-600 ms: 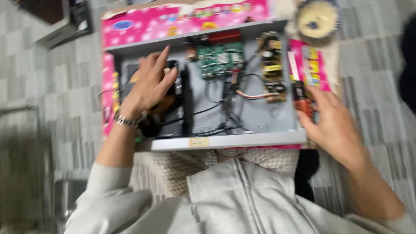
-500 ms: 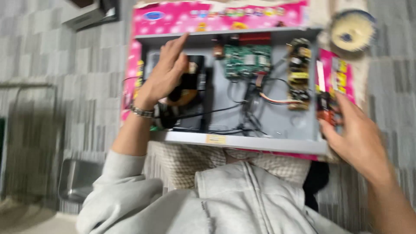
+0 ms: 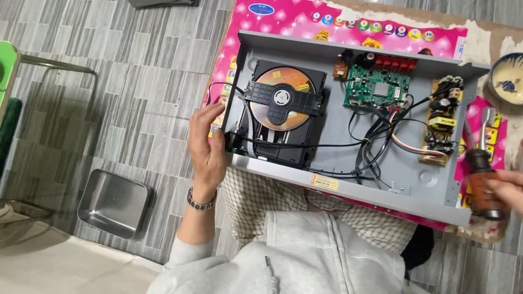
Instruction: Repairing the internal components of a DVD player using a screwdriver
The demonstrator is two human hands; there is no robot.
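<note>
An opened grey disc player chassis (image 3: pixel 403 163) lies on a pink mat (image 3: pixel 283 22) in front of me. Inside it are a black disc drive with an orange disc (image 3: pixel 283 103), a green circuit board (image 3: pixel 377 87), a yellowish power board (image 3: pixel 441 122) and black wires (image 3: pixel 370 152). My left hand (image 3: pixel 208 147) grips the chassis's left front corner, fingers along its side wall. My right hand (image 3: pixel 506 188) at the right edge holds a screwdriver with a dark orange-brown handle (image 3: pixel 482 179), its shaft pointing up beside the chassis.
A metal tray (image 3: pixel 113 202) sits on the tiled floor at the left. A blue-patterned bowl (image 3: pixel 506 81) stands at the far right. A green stool with metal legs (image 3: pixel 11 71) is at the left edge. My grey hoodie fills the bottom.
My left hand has come off the disc drive and moved to the chassis's left front corner. The disc is now uncovered. The view has shifted left and closer.
</note>
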